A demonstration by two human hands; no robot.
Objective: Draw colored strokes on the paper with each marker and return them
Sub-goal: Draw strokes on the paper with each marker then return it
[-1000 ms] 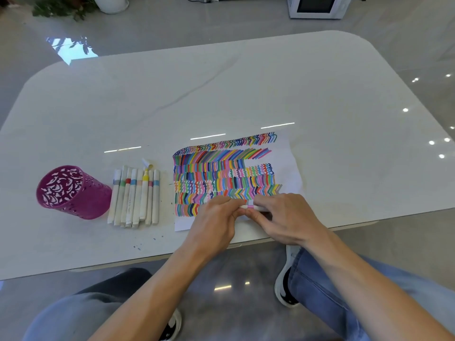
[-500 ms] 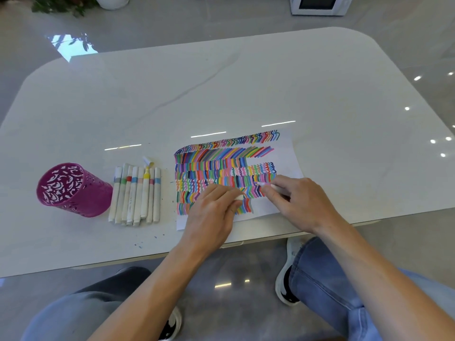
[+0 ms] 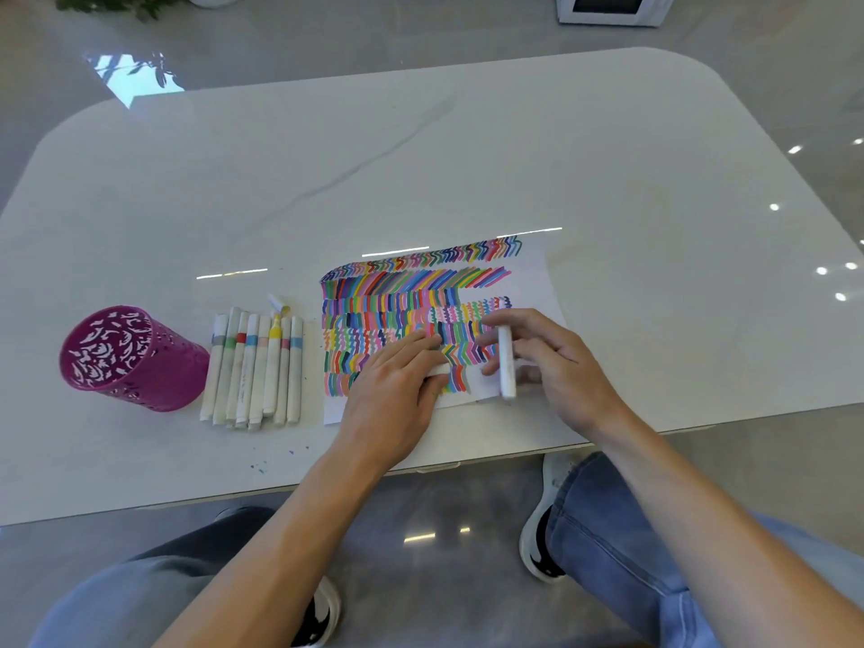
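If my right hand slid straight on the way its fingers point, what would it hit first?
Most likely the left hand. The right hand, holding the marker, points left across the paper toward the left fingertips and the cap they pinch. Heights are unclear.

You are wearing the only camera on your head, and it is looking forward and down over the near edge of the white table (image 3: 514, 156), so no second view is sharing any part of the scene. It is sitting close enough that your left hand (image 3: 397, 390) with the cap (image 3: 439, 369), your right hand (image 3: 556, 362) with the marker (image 3: 505, 353) and the paper (image 3: 535, 278) are filling the middle. The wide lens is also taking in the purple holder (image 3: 135, 362) at the left, your knees and the floor (image 3: 421, 507) below, and a white appliance (image 3: 612, 7) beyond the far edge.
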